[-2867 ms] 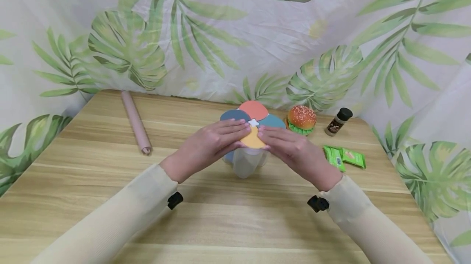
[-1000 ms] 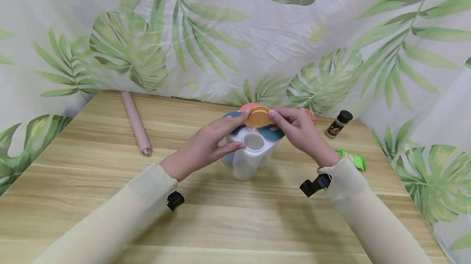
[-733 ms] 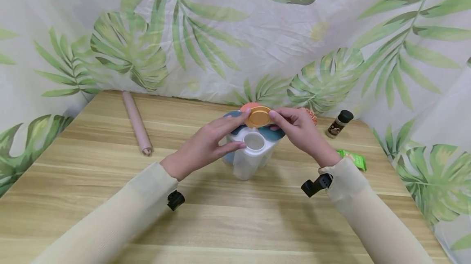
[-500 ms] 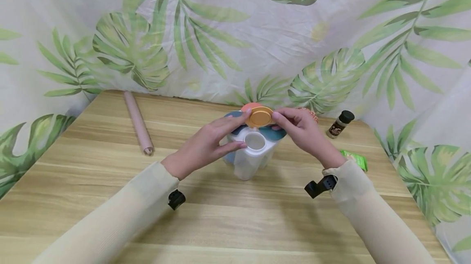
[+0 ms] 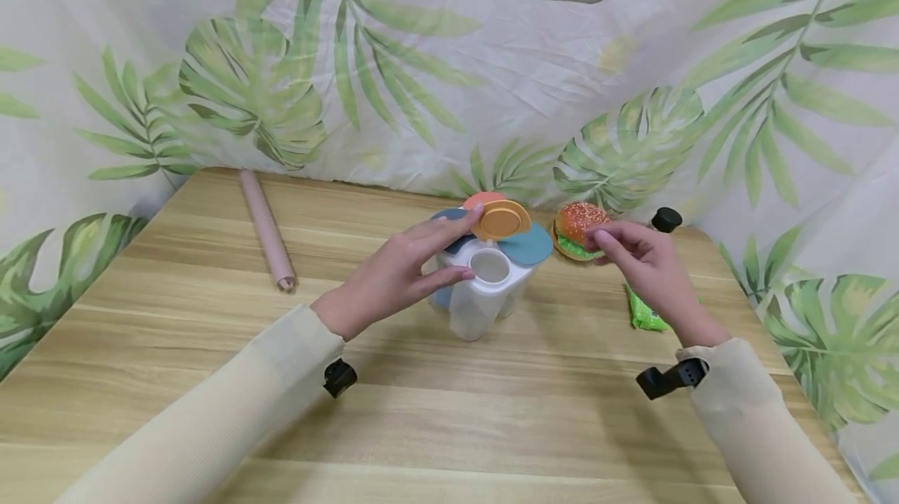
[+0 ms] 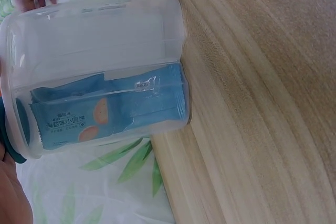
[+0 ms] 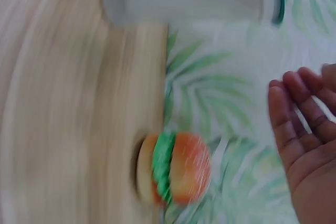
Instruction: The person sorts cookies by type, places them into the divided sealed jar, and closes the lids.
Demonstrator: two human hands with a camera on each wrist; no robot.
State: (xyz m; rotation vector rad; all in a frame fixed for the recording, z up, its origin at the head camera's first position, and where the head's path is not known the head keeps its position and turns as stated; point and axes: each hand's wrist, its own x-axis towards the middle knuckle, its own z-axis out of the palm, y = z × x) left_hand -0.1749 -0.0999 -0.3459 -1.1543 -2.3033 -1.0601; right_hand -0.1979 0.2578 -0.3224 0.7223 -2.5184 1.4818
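A clear divided storage jar (image 5: 472, 313) stands mid-table, with coral, dark blue, teal and orange lids. Its orange lid (image 5: 501, 221) is raised above a round white opening (image 5: 489, 265). My left hand (image 5: 393, 274) has its fingers against that lid and its thumb at the opening's rim, fingers nearly straight. In the left wrist view, blue biscuit packets (image 6: 110, 106) lie in one compartment. My right hand (image 5: 649, 278) hovers right of the jar, fingers loosely bent and holding nothing, nearest the toy hamburger (image 5: 581, 221) and the green snack packets (image 5: 642, 310).
A black-capped seasoning bottle (image 5: 665, 219) is partly hidden behind my right hand. Far to the left lies a rolled pink mat (image 5: 267, 231). A leaf-print cloth (image 5: 393, 59) hangs behind the wooden table (image 5: 435, 426).
The orange lid was down 2.9 seconds ago and has been lifted. My right hand has let go of it and moved right; my left hand stays at the lid and rim.
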